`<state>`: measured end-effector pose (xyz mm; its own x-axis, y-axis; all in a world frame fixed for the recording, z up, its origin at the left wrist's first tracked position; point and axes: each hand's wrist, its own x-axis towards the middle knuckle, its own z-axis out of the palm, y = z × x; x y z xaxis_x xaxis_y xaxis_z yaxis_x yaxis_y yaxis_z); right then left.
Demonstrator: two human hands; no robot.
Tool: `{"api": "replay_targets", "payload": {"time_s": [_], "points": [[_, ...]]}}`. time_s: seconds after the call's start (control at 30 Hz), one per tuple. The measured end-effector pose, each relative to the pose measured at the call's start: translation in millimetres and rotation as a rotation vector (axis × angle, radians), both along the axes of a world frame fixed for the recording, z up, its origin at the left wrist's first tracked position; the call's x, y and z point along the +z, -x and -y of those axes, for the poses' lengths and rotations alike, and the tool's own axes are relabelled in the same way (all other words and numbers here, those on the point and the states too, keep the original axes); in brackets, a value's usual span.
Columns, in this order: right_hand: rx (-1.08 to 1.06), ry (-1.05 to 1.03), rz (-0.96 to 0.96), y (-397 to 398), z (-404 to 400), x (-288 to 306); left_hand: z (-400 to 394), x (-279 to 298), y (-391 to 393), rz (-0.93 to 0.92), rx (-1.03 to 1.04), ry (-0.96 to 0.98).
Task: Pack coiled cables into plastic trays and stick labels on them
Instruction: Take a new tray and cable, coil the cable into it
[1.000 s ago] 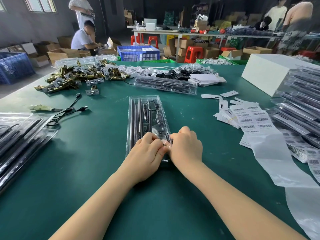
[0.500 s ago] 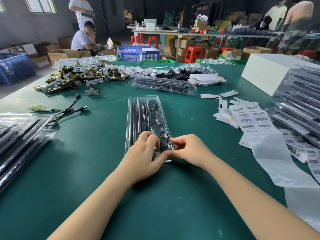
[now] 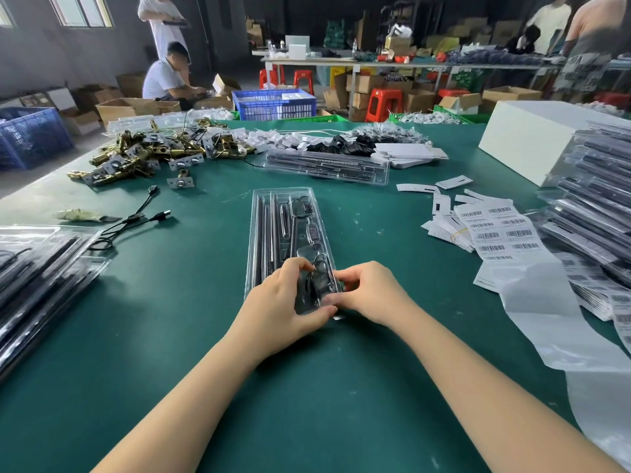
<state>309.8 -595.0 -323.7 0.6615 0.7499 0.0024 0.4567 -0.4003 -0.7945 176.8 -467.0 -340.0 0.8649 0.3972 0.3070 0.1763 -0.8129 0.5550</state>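
On green table (image 3: 170,336) | clear tray (image 3: 273,213), dark cable inside | both hands gripping

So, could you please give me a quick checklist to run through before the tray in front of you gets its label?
1. Clear plastic tray flat on the green table: ok.
2. Left hand and right hand grip the tray's near end: ok.
3. Black cable fully seated in its pocket: cannot tell, the fingers cover it.
4. Tray snapped shut: cannot tell.
5. Barcode label sheet lying to the right: ok.
6. A hand free to pick a label: not ok.
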Motion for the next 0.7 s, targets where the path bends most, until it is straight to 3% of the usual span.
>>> {"api": "replay_targets", "payload": {"time_s": [0.1,0.2,0.27,0.37,0.47,0.53,0.63,0.7], "points": [[-0.124,0.034,0.150,13,-8,-9,1,0,0,0.006,0.000,0.004],[-0.030,0.093,0.165,11,-4,-4,2,-1,-1,0.010,0.006,0.011],[0.071,0.087,0.094,5,3,2,1,-2,-2,0.014,0.011,0.008],[0.108,-0.026,-0.174,1,12,6,0,-1,-2,0.008,0.000,0.000],[-0.008,-0.030,-0.294,-4,9,6,-3,2,-2,-0.032,-0.039,0.000],[-0.139,-0.025,-0.198,-7,8,6,-3,5,-1,-0.060,-0.079,0.024],[-0.159,0.023,0.073,-4,8,3,-4,8,1,-0.089,-0.127,0.047],[-0.157,0.055,0.114,-1,6,0,-2,8,0,-0.094,-0.133,-0.023]]}}
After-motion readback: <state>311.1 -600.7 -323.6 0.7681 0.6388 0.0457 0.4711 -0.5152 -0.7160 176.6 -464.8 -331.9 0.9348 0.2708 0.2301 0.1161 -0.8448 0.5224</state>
